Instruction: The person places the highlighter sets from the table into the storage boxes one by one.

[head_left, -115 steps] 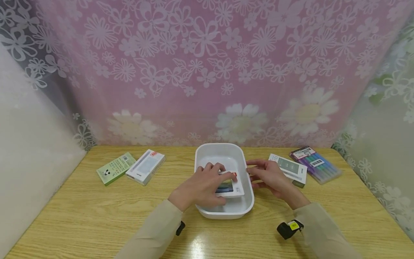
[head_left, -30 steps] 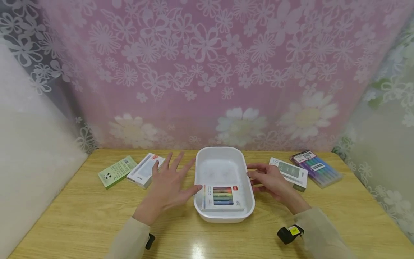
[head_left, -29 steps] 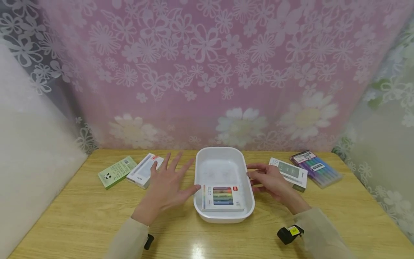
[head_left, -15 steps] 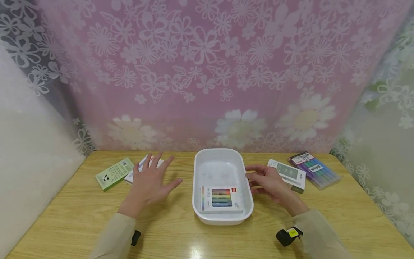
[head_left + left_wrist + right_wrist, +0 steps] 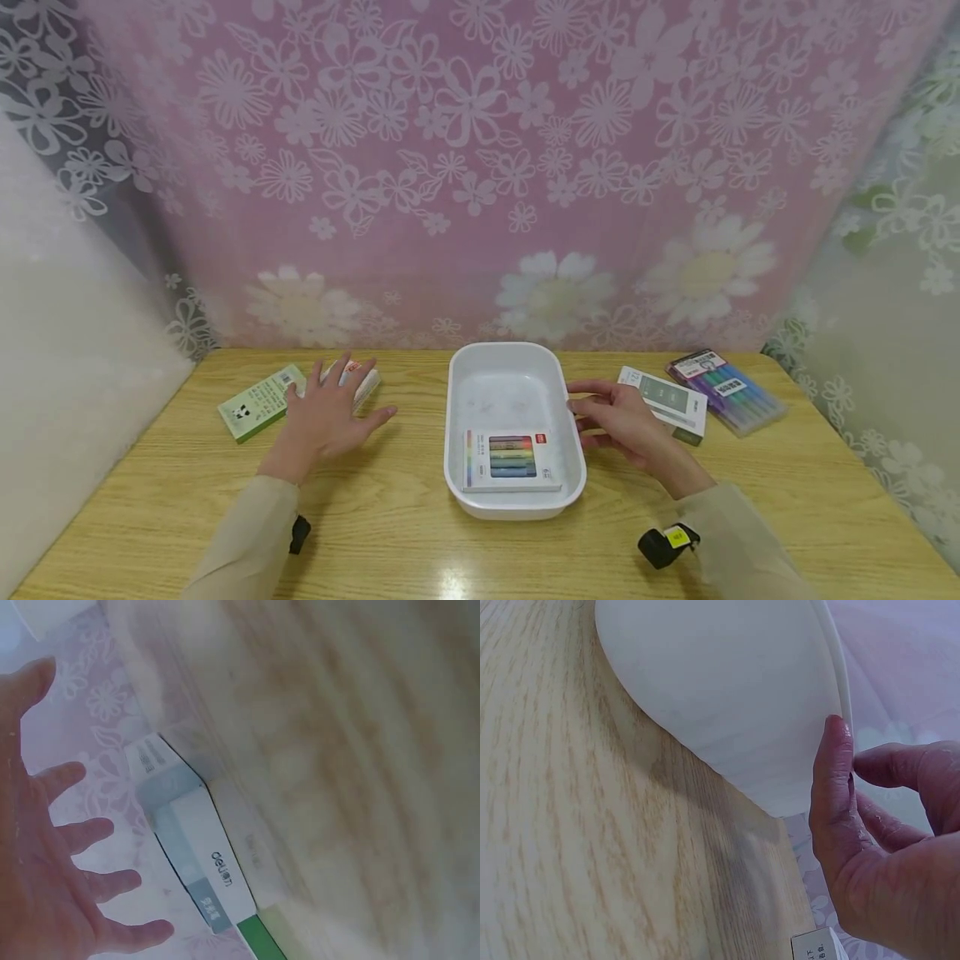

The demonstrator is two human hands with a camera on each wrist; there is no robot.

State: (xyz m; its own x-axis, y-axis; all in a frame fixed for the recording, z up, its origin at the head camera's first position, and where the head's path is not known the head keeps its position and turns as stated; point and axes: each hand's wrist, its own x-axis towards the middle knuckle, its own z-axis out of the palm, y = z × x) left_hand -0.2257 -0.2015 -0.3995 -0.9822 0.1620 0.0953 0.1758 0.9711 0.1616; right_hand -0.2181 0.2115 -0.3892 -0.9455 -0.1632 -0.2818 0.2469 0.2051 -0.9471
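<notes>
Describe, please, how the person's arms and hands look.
Both arms are in plain beige sleeves. The left hand and right hand wear no gloves. A black device shows at each wrist; the right one bears a yellow label.

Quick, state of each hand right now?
Left hand: open, fingers spread, holding nothing.
Right hand: touching the rim of the white rectangular tray; whether it grips can't be told.

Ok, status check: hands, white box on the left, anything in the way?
Left hand spread near white box, right hand touching tray. White box flat, ungripped. Green box close by, might snag.
</notes>
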